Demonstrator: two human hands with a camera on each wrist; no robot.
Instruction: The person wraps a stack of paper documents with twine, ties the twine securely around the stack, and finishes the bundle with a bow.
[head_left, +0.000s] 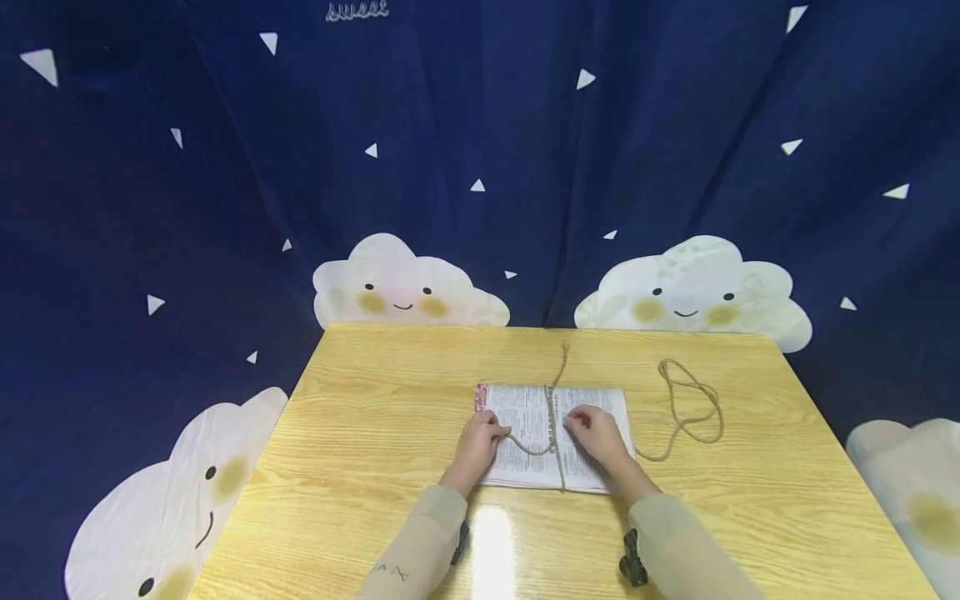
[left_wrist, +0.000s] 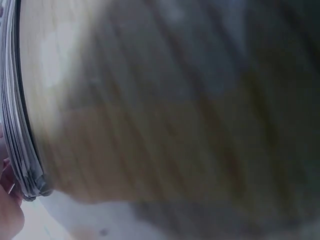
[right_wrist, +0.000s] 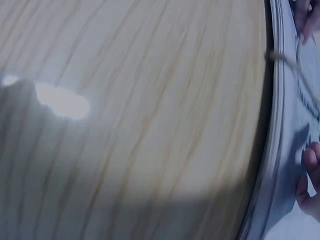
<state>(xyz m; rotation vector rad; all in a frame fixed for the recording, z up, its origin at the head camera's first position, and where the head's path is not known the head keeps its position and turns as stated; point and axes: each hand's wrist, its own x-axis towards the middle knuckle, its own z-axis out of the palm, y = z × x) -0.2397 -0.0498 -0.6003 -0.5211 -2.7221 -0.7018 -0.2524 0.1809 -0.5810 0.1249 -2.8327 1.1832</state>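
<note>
A folded stack of newspapers (head_left: 517,471) lies on the wooden table, its layered edge (right_wrist: 280,100) visible in the right wrist view. Thin brown cord (head_left: 561,471) crosses its middle from front to back and wraps over the near edge. My left hand (head_left: 477,442), at the stack's left side, pinches one length of this cord between thumb and fingertips; that length sags toward the middle crossing. Over the right half of the stack my right hand (head_left: 600,433) has bent fingers, tips close beside the middle cord. I cannot tell whether they pinch cord.
A loose loop of cord (head_left: 712,400) lies on the table (head_left: 750,500) to the right, running back to the stack's right edge. Another cord end (head_left: 565,354) extends beyond the far edge. Behind the table hangs a dark blue curtain (head_left: 450,100) with cloud prints.
</note>
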